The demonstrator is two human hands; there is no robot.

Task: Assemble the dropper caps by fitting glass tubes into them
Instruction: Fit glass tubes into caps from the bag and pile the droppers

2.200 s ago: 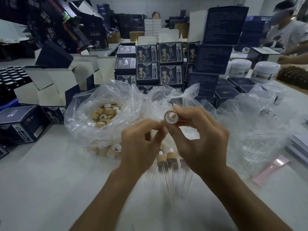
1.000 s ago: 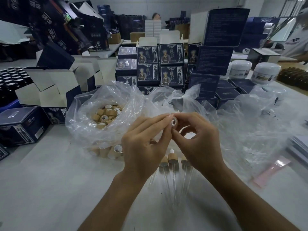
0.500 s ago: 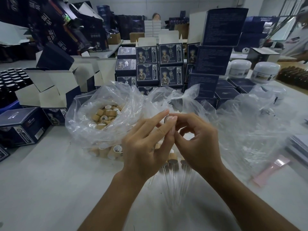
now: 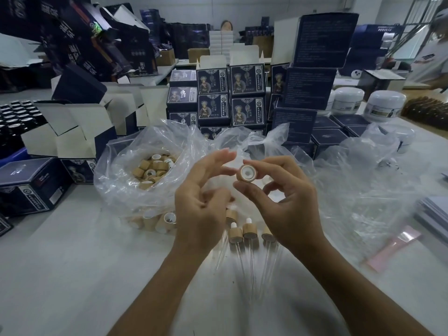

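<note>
Cap of tan wood with a white liner sits pinched between the thumb and forefinger of the right hand, its open underside turned toward the camera, held above the white table. The right forearm rises from the lower right, wrist bent, the other fingers loosely curled below the cap. The left hand is just beside it, apart from the cap, forefinger stretched upward and the rest relaxed, gripping nothing that can be made out. Below the hands, finished droppers lie on the table, glass tubes pointing toward the camera. To the left, a clear plastic bag holds loose caps. Dark blue boxes are stacked behind.
</note>
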